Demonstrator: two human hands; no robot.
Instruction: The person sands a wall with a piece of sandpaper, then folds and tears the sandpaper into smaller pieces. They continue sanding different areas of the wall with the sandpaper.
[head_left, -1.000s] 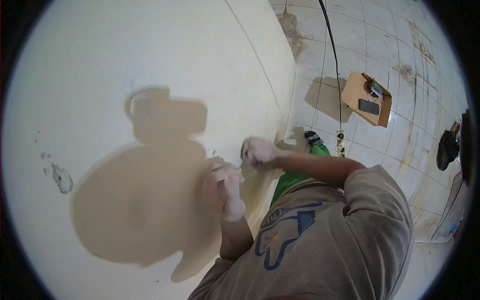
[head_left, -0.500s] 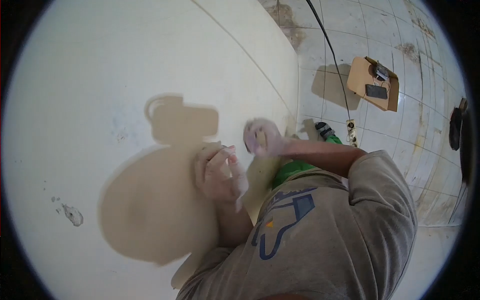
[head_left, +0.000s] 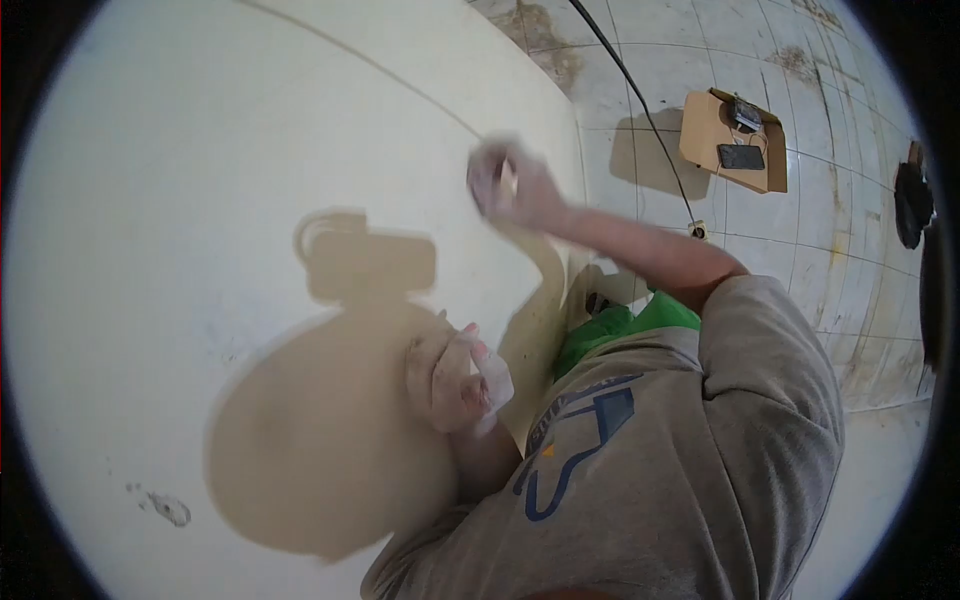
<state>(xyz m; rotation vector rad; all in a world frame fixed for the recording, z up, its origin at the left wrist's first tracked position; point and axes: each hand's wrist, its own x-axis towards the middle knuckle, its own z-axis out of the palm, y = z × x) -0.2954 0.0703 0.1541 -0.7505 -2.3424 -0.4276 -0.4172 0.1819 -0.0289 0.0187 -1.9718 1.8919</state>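
I face a cream wall (head_left: 250, 130) that carries the shadow of my head and camera. My right hand (head_left: 510, 185) is stretched up against the wall, blurred by motion. Its fingers are closed on a small tan pad, perhaps sandpaper, that lies flat on the surface. My left hand (head_left: 455, 380) hangs lower, close to the wall, dusted white with its fingers curled. Whether it holds anything is unclear. My grey sleeve and shirt (head_left: 650, 460) fill the lower right.
The wall has a chipped spot (head_left: 165, 507) at lower left. On the tiled floor (head_left: 800, 230) stand a cardboard box (head_left: 735, 140) with a phone in it, a black cable (head_left: 640, 110), a power strip (head_left: 697, 231) and a dark object (head_left: 912, 205).
My right hand has swept up the wall from beside my left hand to arm's length. My left hand has dropped a little and curled. The view has shifted upward.
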